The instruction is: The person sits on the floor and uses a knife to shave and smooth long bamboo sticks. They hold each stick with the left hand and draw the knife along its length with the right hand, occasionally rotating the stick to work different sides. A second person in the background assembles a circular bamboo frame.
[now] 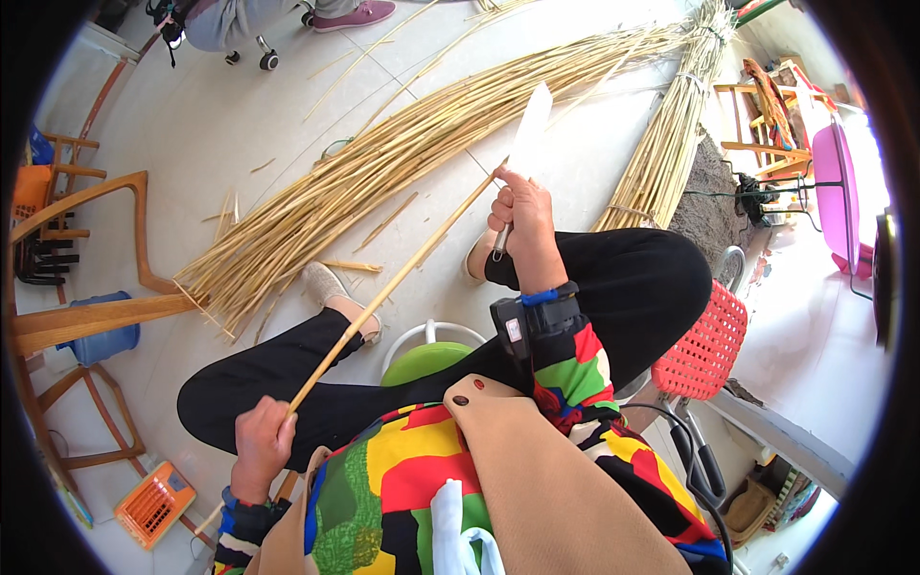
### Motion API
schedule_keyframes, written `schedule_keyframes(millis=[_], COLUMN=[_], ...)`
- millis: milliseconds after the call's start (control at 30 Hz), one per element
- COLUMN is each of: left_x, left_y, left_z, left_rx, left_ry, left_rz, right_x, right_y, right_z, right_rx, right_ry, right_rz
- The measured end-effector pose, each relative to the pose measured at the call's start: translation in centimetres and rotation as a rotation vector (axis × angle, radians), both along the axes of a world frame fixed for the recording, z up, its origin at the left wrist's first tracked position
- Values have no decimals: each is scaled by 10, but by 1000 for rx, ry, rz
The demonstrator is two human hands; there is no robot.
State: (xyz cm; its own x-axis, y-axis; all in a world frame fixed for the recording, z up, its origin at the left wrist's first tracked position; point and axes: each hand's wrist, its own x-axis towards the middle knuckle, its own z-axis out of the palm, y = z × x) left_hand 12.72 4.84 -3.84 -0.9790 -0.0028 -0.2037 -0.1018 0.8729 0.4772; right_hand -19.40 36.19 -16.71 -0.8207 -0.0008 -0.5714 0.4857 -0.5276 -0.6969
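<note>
My left hand (pixel 262 438) is closed around the lower part of a long dry reed stalk (pixel 381 295), which slants up to the right across my lap. In my right hand (pixel 523 212) is the handle of a broad-bladed knife (pixel 532 129), its pale blade pointing up and away from me. The stalk's far end meets the right index finger, close to the base of the blade. Beyond both hands a large loose pile of reed stalks (pixel 374 169) lies across the tiled floor. To its right lies a tied bundle of stalks (pixel 658 151).
A green-seated stool (pixel 424 363) stands between my legs. At the right are a red woven chair (pixel 703 341) and a pink round object (pixel 836 190). Wooden chair frames (pixel 108 320), a blue plastic container (pixel 108 327) and an orange basket (pixel 155 505) are at the left. Another person's shoe (pixel 354 16) shows above.
</note>
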Motion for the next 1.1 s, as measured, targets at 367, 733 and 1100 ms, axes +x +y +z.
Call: schedule_keyframes(millis=[367, 733, 1100], left_x=[35, -55, -71], left_y=[1, 33, 20], left_z=[14, -32, -38], left_rx=[321, 612, 598], left_ry=[-417, -490, -337], left_rz=[209, 382, 352], right_x=[11, 24, 57], right_y=[-3, -2, -12], right_z=[-26, 7, 5], right_rx=[-55, 272, 559], right_ry=[-162, 53, 150], right_rz=[120, 263, 723])
